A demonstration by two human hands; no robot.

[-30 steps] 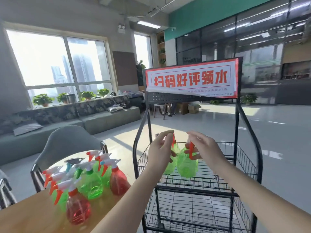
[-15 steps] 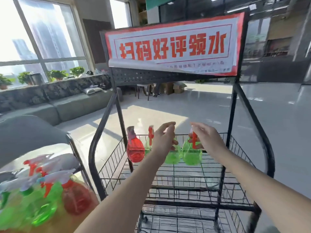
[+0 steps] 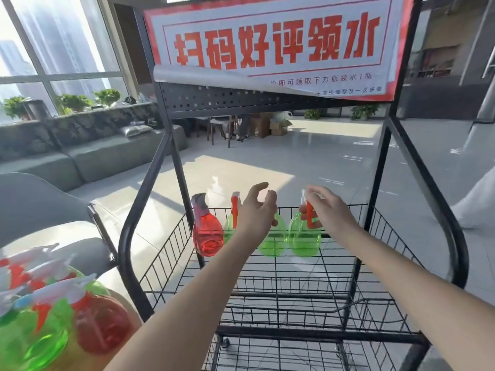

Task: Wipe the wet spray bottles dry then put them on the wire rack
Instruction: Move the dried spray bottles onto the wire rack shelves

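four bottles (image 3: 207,231) line the rack (image 3: 281,287); sofa (image 3: 88,162) behind.

Super bright on my feed, daylight pouring through the windows (image 3: 53,49) on the left and glaring off the floor (image 3: 227,170). Bottom-left bottles (image 3: 48,317) are a blurry smear, and the rack frame (image 3: 428,183) bows at the edges.

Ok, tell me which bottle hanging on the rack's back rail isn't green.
The red bottle at the far left end of the row, beside the wire rack's left post. The other three hanging there are green.
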